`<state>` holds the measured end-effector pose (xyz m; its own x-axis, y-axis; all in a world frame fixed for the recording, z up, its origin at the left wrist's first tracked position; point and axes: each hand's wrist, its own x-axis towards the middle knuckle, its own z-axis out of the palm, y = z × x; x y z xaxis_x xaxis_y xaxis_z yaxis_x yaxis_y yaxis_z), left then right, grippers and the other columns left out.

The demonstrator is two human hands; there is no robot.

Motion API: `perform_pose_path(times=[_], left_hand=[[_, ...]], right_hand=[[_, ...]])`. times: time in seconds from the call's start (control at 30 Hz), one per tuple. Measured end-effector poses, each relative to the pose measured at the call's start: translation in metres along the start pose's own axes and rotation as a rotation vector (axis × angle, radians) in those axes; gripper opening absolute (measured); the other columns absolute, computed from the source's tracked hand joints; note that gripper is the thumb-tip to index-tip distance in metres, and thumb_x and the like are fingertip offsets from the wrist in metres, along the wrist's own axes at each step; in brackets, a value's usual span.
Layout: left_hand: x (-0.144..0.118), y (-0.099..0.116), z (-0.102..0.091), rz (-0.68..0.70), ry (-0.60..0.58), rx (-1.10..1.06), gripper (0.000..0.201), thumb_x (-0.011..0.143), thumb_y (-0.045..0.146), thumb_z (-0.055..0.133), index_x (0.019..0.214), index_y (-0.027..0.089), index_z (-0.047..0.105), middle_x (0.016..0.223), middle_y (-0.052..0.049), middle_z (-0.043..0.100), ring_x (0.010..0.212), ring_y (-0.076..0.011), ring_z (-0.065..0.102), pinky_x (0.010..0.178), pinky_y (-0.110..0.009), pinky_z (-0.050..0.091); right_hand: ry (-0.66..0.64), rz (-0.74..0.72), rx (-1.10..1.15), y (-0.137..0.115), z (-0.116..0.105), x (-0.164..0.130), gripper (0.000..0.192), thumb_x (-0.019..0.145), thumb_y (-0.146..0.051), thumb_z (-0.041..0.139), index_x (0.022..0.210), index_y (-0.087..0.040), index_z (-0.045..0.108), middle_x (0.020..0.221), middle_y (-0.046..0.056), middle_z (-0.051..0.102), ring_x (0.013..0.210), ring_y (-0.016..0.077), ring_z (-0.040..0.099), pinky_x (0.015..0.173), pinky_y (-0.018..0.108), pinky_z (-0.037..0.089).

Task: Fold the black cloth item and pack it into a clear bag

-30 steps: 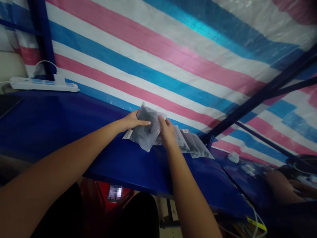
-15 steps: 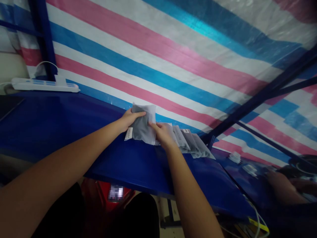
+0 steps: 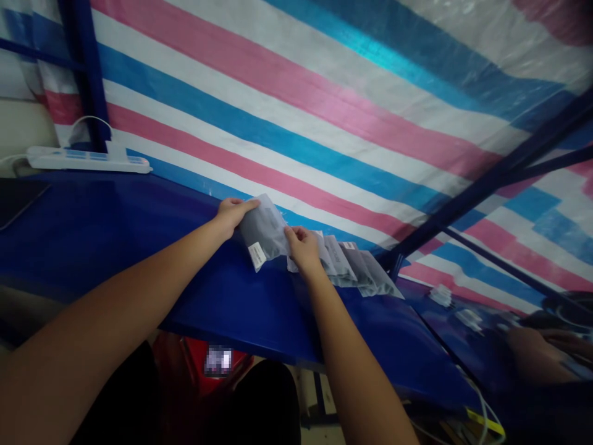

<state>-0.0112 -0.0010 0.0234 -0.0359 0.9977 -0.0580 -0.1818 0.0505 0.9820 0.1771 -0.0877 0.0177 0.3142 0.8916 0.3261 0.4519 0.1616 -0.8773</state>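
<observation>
A frosted plastic bag (image 3: pixel 265 227) with something dark grey inside and a white label at its lower corner is held tilted above the blue table (image 3: pixel 222 296). My left hand (image 3: pixel 231 214) grips its upper left edge, thumb on the front. On the bag's right edge my right hand (image 3: pixel 302 248) is closed, fingertips pinching the plastic. Just right of that hand, several similar packed bags (image 3: pixel 345 262) lie overlapping in a slanting row. Part of the nearest ones is hidden behind my right hand.
A white power strip (image 3: pixel 88 161) sits at the table's back left, near a dark flat object (image 3: pixel 21 199). Striped plastic sheeting (image 3: pixel 278 136) rises behind. At the right, another person's hand (image 3: pixel 537 352) is by small white items (image 3: pixel 469 319). Below is a red stool (image 3: pixel 194 371).
The bag has been turned, its top leaning right and its labelled corner swinging right and down. My left hand has shifted slightly left, while the row of bags stays put.
</observation>
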Motion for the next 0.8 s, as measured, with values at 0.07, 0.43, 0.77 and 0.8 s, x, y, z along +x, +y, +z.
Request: perform_pose_path(times=[0.07, 0.43, 0.77, 0.8], left_hand=[[0.0, 0.001, -0.002, 0.039, 0.044, 0.039, 0.058, 0.054, 0.049, 0.087, 0.093, 0.024, 0.054, 0.096, -0.008, 0.067, 0.086, -0.0248, 0.064, 0.064, -0.032, 0.05], [0.006, 0.005, -0.017, 0.595, 0.132, 0.588, 0.043, 0.073, 0.035, 0.076, 0.107, 0.024, 0.052, 0.123, -0.011, 0.056, 0.126, -0.0301, 0.047, 0.106, -0.041, 0.037], [-0.065, 0.003, 0.022, 0.977, -0.686, 0.911, 0.017, 0.074, 0.025, 0.064, 0.091, 0.021, 0.063, 0.099, -0.008, 0.063, 0.1, -0.0274, 0.058, 0.092, -0.041, 0.044], [-0.065, 0.001, 0.021, 0.983, -0.698, 0.928, 0.021, 0.073, 0.025, 0.065, 0.094, 0.021, 0.063, 0.101, -0.009, 0.063, 0.102, -0.0281, 0.057, 0.093, -0.041, 0.044]], right_hand=[[-0.053, 0.066, 0.001, -0.005, -0.001, -0.004, 0.033, 0.08, -0.052, 0.065, 0.072, -0.021, 0.059, 0.053, -0.005, 0.051, 0.042, 0.0103, 0.043, 0.039, 0.023, 0.031], [-0.548, 0.309, 0.144, -0.006, 0.007, -0.021, 0.027, 0.08, -0.039, 0.073, 0.072, -0.021, 0.053, 0.051, -0.004, 0.052, 0.038, 0.0074, 0.043, 0.035, 0.017, 0.036], [-0.182, 0.468, 0.347, 0.004, 0.013, -0.008, 0.013, 0.081, -0.017, 0.065, 0.07, -0.017, 0.058, 0.049, -0.004, 0.051, 0.039, 0.0064, 0.046, 0.039, 0.015, 0.04], [-0.144, 0.483, 0.363, 0.004, 0.013, -0.007, 0.011, 0.081, -0.016, 0.064, 0.072, -0.017, 0.059, 0.05, -0.003, 0.053, 0.041, 0.007, 0.048, 0.039, 0.016, 0.041]])
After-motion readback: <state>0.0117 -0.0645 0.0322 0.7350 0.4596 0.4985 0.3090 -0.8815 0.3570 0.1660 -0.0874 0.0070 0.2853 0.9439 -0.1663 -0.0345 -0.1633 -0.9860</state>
